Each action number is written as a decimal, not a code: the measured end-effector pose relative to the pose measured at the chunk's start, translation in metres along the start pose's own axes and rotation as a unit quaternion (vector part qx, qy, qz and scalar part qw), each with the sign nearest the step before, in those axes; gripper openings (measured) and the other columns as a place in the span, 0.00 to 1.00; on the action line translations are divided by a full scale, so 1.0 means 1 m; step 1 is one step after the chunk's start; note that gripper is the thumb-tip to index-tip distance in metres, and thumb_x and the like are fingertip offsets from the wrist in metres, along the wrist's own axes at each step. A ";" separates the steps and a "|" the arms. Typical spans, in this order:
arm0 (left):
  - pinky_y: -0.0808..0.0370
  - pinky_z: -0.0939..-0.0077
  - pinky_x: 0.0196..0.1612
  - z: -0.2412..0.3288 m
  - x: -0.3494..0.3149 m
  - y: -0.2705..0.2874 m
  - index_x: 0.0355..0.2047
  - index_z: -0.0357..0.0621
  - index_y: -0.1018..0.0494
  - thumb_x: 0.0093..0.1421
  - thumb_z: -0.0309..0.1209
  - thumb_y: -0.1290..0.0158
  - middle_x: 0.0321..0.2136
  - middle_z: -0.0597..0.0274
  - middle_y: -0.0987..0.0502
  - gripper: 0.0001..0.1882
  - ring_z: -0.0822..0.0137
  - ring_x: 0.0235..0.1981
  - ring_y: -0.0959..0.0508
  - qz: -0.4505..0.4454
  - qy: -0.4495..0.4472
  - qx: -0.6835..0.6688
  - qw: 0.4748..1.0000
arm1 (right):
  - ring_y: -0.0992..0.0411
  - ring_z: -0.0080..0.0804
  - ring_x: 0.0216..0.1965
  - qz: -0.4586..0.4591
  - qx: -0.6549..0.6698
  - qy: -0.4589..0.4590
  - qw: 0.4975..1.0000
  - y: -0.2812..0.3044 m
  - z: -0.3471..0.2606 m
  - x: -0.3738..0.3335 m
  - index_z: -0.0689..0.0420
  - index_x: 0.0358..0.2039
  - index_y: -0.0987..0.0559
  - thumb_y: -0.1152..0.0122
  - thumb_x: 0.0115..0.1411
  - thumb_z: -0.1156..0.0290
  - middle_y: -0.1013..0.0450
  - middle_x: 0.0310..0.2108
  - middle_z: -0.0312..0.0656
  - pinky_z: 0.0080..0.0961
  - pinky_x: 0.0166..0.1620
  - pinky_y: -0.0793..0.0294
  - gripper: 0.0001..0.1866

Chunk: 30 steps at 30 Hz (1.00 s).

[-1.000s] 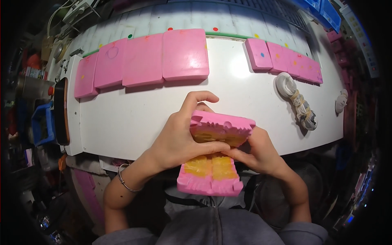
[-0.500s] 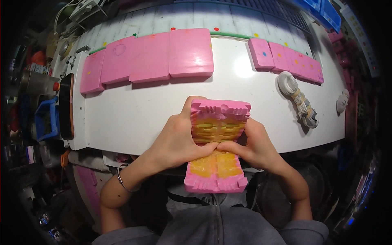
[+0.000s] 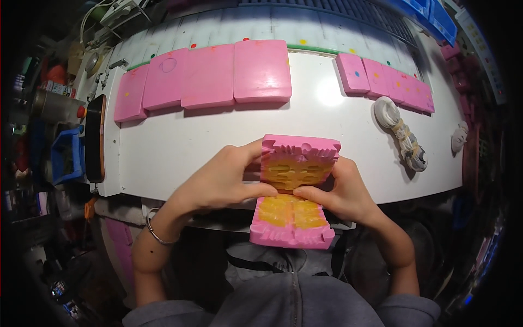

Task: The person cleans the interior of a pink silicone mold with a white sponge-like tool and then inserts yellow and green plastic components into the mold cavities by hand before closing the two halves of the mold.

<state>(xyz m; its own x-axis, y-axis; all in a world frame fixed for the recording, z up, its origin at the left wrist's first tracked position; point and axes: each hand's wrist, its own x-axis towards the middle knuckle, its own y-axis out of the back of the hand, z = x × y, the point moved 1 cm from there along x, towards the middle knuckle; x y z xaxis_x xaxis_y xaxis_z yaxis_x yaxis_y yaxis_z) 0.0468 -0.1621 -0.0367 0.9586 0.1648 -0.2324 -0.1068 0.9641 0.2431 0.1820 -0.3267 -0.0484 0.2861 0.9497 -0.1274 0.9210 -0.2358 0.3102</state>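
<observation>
Thumbs [image 3: 260, 189]: parting, tips near-touching half a sec ago, clear gap btwn them now; L hand [image 3: 218, 174] shifts out left.
Pink mould [image 3: 297, 173]: spread in two, held up at white table [image 3: 163, 158]'s near edge; upper half [image 3: 299, 161] stands up, lower half [image 3: 291, 224] tips toward wearer, yellow-stained insides showing.
L grip: clamped on mould, thumb by seam, fingers going behind upper half.
R grip: R hand [image 3: 348, 193] clamped on it too, thumb at seam, hand round right side.
Feel: prob. light, rubbery, springy; jagged rims poss. tear-prone; slickness, can't tell. Best hold: thick outer sides nr seam.
Pink slabs [image 3: 210, 76]: four, far left.
Small blocks [image 3: 376, 79]: row, far right.
Tied bundle [image 3: 402, 136]: whitish, beyond R hand.
</observation>
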 end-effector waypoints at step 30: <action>0.26 0.74 0.43 -0.003 -0.007 0.003 0.46 0.33 0.31 0.50 0.23 0.43 0.34 0.48 0.22 0.21 0.63 0.37 0.21 -0.016 -0.023 0.016 0.999 | 0.26 0.37 0.37 -0.020 -0.015 -0.044 0.999 0.001 -0.007 0.008 0.63 0.42 0.27 0.32 0.45 0.72 0.26 0.36 0.47 0.27 0.42 0.29 0.23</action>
<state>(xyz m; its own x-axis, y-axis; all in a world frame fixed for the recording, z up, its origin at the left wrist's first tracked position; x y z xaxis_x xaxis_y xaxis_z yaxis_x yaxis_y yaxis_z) 0.0385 -0.1595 -0.0375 0.9727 0.1230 -0.1967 -0.0676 0.9613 0.2671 0.1834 -0.3175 -0.0424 0.2722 0.9362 -0.2224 0.9245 -0.1903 0.3303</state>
